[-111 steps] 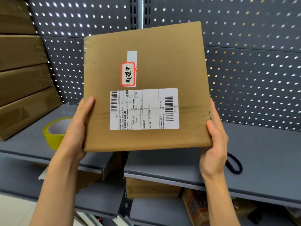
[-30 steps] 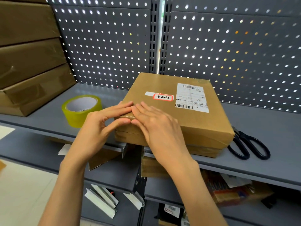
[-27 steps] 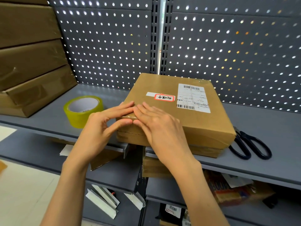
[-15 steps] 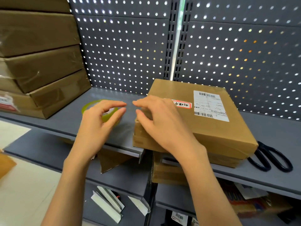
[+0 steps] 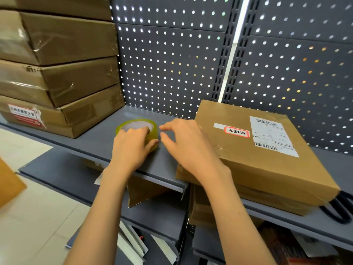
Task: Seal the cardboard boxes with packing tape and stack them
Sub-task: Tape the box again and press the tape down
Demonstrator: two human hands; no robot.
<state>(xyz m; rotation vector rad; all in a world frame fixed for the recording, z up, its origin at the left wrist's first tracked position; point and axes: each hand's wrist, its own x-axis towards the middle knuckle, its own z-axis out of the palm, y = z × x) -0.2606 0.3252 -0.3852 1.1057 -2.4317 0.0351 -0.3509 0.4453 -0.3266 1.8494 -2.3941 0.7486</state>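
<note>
A flat cardboard box (image 5: 254,150) with a white shipping label and a red-edged sticker lies on the grey shelf (image 5: 91,138) at the right. Left of it lies a yellow-green roll of packing tape (image 5: 137,125). My left hand (image 5: 131,148) covers the roll, fingers reaching into its core and thumb against its outer side. Just right of the roll hovers my right hand (image 5: 189,148), its fingers loosely spread and holding nothing, beside the box's left corner.
A stack of several taped cardboard boxes (image 5: 57,73) stands at the left end of the shelf. Black scissors (image 5: 342,211) poke out at the box's right corner. A perforated grey back panel (image 5: 172,60) rises behind. Lower shelves hold cardboard and papers.
Both hands left the box's near-left corner and moved left to the tape roll. My left hand now closes on the roll. The view has swung left.
</note>
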